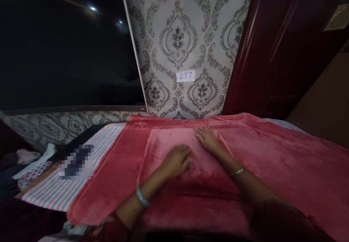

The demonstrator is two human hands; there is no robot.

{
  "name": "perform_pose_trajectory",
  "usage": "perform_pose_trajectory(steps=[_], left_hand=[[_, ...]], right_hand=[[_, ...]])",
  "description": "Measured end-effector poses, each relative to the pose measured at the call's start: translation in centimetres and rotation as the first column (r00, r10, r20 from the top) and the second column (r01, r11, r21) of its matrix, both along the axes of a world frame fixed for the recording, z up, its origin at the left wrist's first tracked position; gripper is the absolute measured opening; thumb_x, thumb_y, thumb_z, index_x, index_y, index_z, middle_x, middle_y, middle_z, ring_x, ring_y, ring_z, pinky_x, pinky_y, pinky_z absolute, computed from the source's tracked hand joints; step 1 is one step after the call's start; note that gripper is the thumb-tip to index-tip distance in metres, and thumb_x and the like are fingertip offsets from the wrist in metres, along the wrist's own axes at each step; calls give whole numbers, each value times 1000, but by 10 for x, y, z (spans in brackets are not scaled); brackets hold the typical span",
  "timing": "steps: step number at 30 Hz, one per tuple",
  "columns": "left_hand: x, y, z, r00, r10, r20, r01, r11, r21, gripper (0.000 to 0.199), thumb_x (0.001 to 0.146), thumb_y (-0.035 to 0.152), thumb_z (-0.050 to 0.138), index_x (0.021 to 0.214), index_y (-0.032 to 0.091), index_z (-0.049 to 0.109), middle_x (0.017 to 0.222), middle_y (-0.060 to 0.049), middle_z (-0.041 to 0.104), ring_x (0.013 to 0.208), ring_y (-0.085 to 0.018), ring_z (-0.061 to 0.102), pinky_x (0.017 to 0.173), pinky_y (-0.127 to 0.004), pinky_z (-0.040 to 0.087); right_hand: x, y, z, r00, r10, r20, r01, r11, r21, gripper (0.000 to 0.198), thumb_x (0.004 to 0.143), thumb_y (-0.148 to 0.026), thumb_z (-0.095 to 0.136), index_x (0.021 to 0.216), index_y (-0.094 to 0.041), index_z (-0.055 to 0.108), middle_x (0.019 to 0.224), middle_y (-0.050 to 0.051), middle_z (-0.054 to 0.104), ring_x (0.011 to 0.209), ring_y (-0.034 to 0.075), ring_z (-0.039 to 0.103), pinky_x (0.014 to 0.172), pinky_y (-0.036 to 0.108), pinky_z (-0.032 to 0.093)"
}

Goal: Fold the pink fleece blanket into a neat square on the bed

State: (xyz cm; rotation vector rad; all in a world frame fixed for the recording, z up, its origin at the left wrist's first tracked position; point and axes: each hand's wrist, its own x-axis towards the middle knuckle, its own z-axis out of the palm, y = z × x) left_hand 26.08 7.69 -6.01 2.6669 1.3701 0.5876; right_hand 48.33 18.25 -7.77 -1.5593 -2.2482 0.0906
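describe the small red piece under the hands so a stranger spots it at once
Start from the patterned wall between the dark screen and the maroon panel; below it lies a red plush spread. On it, beneath the left hand and right hand, is the small red piece. Its roughly rectangular outline sets it apart from the spread, which runs past it on both sides.

Right hand [207,139] rests on the far part of the pink plush panel [163,138]; left hand [177,160], blurred and curled, over its middle; red blanket [114,173] beneath it; striped cloth [101,147] left of it; "277" label [185,76] beyond it
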Motion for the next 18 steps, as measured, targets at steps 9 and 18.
perform_pose_trajectory(steps=[9, 18], left_hand=[[7, -63, -63, 983, -37, -181, 79, 970, 229, 63, 99, 38, 59, 158, 32, 39, 166, -9, 36, 156, -33, 26, 125, -58, 24], [6, -63, -61, 979, -29, -200, 77, 969, 234, 66, 99, 40, 58, 160, 32, 35, 166, -9, 37, 155, -32, 27, 125, -56, 23]], right_hand=[[-29, -7, -7, 823, 554, 124, -536, 831, -152, 60, 106, -57, 33, 162, -33, 35, 170, 5, 25, 158, 29, 15, 125, 61, 7], [-25, 63, -15, 951, 280, 132, -255, 950, -181, 62, 106, -53, 31, 161, -26, 37, 164, 10, 39, 150, 29, 37, 121, 52, 28]])
